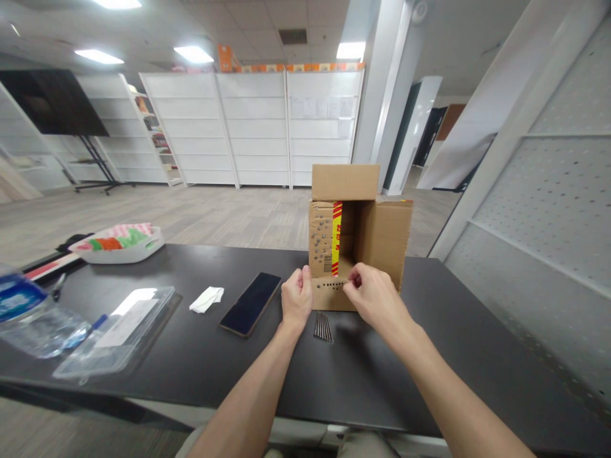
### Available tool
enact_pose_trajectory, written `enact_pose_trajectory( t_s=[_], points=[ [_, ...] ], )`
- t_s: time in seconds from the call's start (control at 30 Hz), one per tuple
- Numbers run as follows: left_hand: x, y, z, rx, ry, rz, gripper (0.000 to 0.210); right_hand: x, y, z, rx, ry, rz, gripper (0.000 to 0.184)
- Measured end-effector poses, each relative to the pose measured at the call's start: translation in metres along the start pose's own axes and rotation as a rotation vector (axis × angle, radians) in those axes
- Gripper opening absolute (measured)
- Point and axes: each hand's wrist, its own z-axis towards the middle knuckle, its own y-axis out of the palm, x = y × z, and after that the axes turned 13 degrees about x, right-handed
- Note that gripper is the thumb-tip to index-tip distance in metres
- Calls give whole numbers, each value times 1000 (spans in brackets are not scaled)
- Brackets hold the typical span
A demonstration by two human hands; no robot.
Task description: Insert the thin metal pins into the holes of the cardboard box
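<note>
An open cardboard box (391, 238) stands on the dark table, its opening towards me. Grey round heads dot its left flap (321, 242), beside a yellow and red tape strip (337, 238). A row of dark dots, holes or heads, runs across the lower front flap (329, 301). My left hand (296, 296) is closed on the box at the left edge of this flap. At the flap's right end, my right hand (375, 294) is pinched; what its fingertips hold is hidden. Several thin metal screws or nails (323, 327) lie side by side in front of the box.
Left of my hands lie a black phone (251, 304), a crumpled white tissue (207, 299) and a clear plastic case (119, 331). Farther left are a water bottle (38, 318) and a white basket (119, 254) with colourful contents. A perforated white panel (548, 210) rises at the right.
</note>
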Motion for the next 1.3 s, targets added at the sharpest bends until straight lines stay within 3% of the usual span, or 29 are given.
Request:
enact_pose_trajectory(
  t_s=[0.27, 0.5, 0.8, 1.3],
  points=[
    [0, 1, -1, -1, -2, 20, 44, 14, 9, -50, -76, -175, 322, 9],
    [-1, 1, 0, 2, 6, 57, 45, 23, 22, -88, -174, -217, 346, 13],
    [0, 0, 0, -2, 17, 61, 45, 21, 26, -96, -189, -283, 338, 14],
    [-2, 1, 0, -7, 6, 49, 44, 23, 28, -97, -190, -248, 353, 15]
  ],
)
